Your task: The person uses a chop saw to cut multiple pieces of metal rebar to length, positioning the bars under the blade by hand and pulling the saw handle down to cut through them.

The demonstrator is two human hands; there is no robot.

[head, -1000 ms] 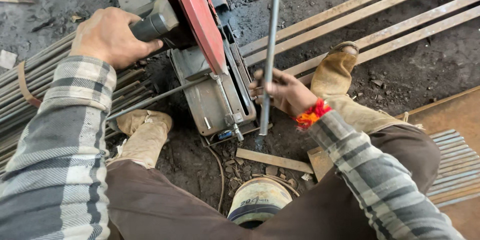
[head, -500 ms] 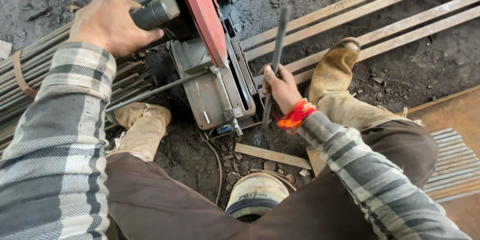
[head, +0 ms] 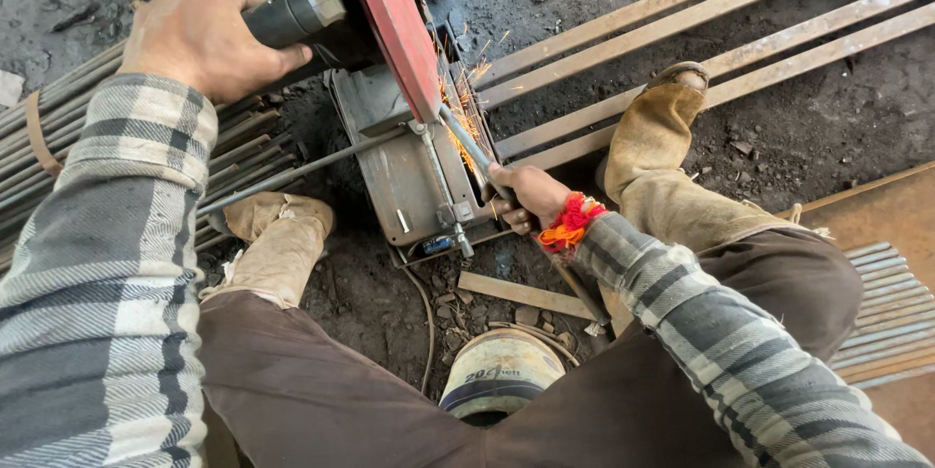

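My left hand [head: 200, 32] grips the grey handle [head: 297, 12] of a chop saw with a red blade guard [head: 390, 25], pressed down over the saw's metal base [head: 404, 181]. My right hand [head: 524, 195], with a red and orange thread at the wrist, holds a thin steel rod [head: 467, 142] that slants under the blade. Orange sparks [head: 463, 112] fly where blade and rod meet. Another long rod [head: 292, 171] lies across the base toward the left.
A bundle of steel rods [head: 58, 127] lies at the left, flat steel bars [head: 701, 49] at the upper right, more rods [head: 886, 312] at the right edge. My boots [head: 278, 239] straddle the saw on black dirt; a round can [head: 497, 371] sits between my legs.
My right hand swung the rod from upright down to a slant under the blade. My left hand pushed the saw head down, and sparks appeared.
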